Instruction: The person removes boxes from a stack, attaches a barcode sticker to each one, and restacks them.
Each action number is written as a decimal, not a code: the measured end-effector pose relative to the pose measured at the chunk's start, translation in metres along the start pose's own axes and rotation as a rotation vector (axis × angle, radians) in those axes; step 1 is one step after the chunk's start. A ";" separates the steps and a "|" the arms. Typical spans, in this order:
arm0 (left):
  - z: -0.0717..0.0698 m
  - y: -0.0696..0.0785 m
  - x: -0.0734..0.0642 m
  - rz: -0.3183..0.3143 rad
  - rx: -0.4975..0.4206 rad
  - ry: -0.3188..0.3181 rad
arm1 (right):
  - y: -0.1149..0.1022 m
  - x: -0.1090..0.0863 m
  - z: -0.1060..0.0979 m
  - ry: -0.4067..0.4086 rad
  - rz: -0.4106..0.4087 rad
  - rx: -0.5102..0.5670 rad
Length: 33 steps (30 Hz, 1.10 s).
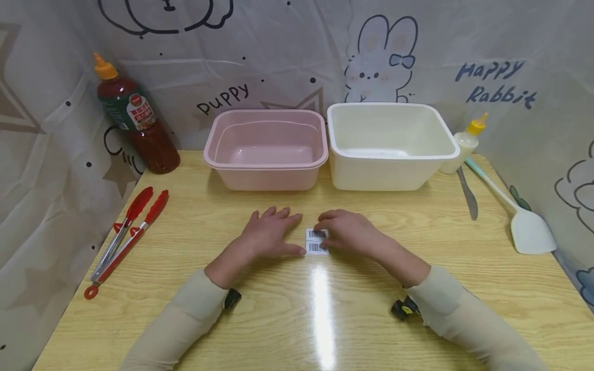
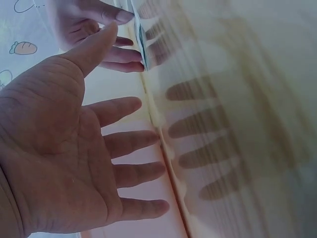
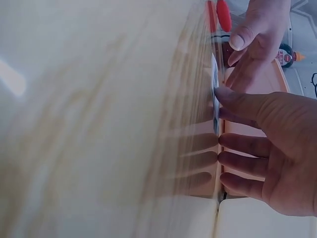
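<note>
A small white card [image 1: 316,235] printed with two barcodes lies on the wooden tabletop between the hands. The left hand [image 1: 269,234] is spread beside it, fingers apart and holding nothing, its thumb tip close to the card's lower left corner. From the other side, the right hand [image 1: 348,232] reaches over the card's right part. In the right wrist view the right thumb [image 3: 240,101] touches the card [image 3: 215,94], while the other fingers [image 3: 245,162] extend fairly straight toward the tabletop. The left palm [image 2: 54,144] faces the left wrist camera.
Behind the hands stand a pink bin [image 1: 266,178] and a white bin [image 1: 378,175]. Red-tipped tongs [image 1: 121,242] and a red sauce bottle [image 1: 139,123] are at left. At right are a squeeze bottle [image 1: 465,144], a knife [image 1: 467,193] and a white spatula [image 1: 531,232].
</note>
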<state>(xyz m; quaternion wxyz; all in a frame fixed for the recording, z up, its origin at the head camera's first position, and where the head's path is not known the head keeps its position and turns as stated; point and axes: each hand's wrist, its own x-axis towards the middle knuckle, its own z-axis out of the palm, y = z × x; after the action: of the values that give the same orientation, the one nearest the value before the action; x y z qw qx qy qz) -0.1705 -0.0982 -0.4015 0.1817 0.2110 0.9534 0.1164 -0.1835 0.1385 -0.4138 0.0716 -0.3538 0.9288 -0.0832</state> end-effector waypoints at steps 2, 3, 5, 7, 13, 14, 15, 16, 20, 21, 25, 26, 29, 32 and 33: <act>0.000 0.001 0.000 0.002 0.003 -0.007 | 0.000 0.000 0.000 0.013 -0.012 -0.002; 0.000 0.001 0.000 0.002 0.003 -0.014 | 0.000 0.000 0.000 0.016 -0.017 -0.003; 0.000 0.001 0.000 0.000 0.003 -0.026 | -0.001 0.000 0.000 0.021 -0.030 0.001; 0.000 0.002 0.000 0.000 0.001 -0.035 | -0.002 0.001 0.001 0.025 -0.042 0.008; 0.000 0.002 -0.001 -0.016 -0.003 -0.044 | -0.003 0.002 0.002 0.043 -0.044 0.038; 0.000 0.003 -0.001 -0.019 -0.004 -0.044 | -0.003 0.002 0.002 0.044 -0.037 0.048; 0.000 0.003 -0.002 -0.021 -0.005 -0.044 | -0.003 0.002 0.002 0.044 -0.029 0.057; 0.000 0.003 -0.002 -0.021 -0.007 -0.044 | -0.003 0.002 0.003 0.043 -0.023 0.063; 0.001 0.005 -0.003 -0.015 -0.005 -0.045 | -0.003 0.001 0.005 0.049 -0.010 0.078; 0.001 0.005 -0.003 -0.012 -0.007 -0.049 | -0.003 0.000 0.006 0.051 -0.011 0.074; 0.000 0.005 -0.003 -0.007 -0.019 -0.051 | -0.002 0.000 0.006 0.069 0.002 0.066; -0.001 0.005 -0.003 -0.006 -0.020 -0.049 | -0.002 0.001 0.005 0.074 0.008 0.061; -0.004 0.004 -0.002 -0.010 -0.032 -0.044 | -0.001 0.004 0.003 0.080 0.028 0.063; -0.003 0.004 -0.002 -0.008 -0.039 -0.057 | 0.000 0.005 0.004 0.059 0.049 0.081; -0.003 0.005 -0.002 -0.007 -0.043 -0.064 | 0.001 0.005 0.004 0.048 0.054 0.091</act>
<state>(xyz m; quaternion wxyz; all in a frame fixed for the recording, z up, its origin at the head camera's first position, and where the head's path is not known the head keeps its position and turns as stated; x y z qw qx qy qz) -0.1683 -0.0954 -0.3971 0.2169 0.2072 0.9451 0.1295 -0.1867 0.1354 -0.4187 0.0675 -0.3230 0.9347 -0.1321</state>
